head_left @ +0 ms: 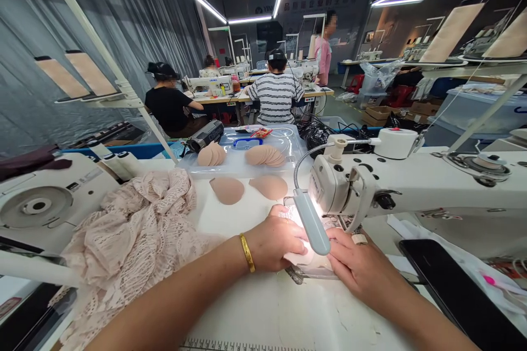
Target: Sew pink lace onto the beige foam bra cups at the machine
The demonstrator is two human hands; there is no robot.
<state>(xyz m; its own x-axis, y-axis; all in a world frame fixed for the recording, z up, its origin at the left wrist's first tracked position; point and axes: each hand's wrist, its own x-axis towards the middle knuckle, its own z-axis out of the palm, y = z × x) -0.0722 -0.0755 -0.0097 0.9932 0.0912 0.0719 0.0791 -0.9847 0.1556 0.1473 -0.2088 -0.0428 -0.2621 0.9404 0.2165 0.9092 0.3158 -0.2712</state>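
My left hand (275,238), with a gold bangle on the wrist, lies on a pale fabric piece (307,258) under the needle of a white sewing machine (411,184). Its fingers are curled and press the piece down. My right hand (360,266) rests flat on the same piece from the right, fingers stretched toward the needle. A grey lamp head (312,223) on a gooseneck shines over both hands and hides the needle area. Two tan bra cups (249,188) lie on the table just beyond.
A heap of pink lace (140,230) lies at my left. A clear tray (288,145) holds stacks of tan cups. A black phone (453,290) lies at the right. Another machine (45,197) stands far left. Other people sew at tables behind.
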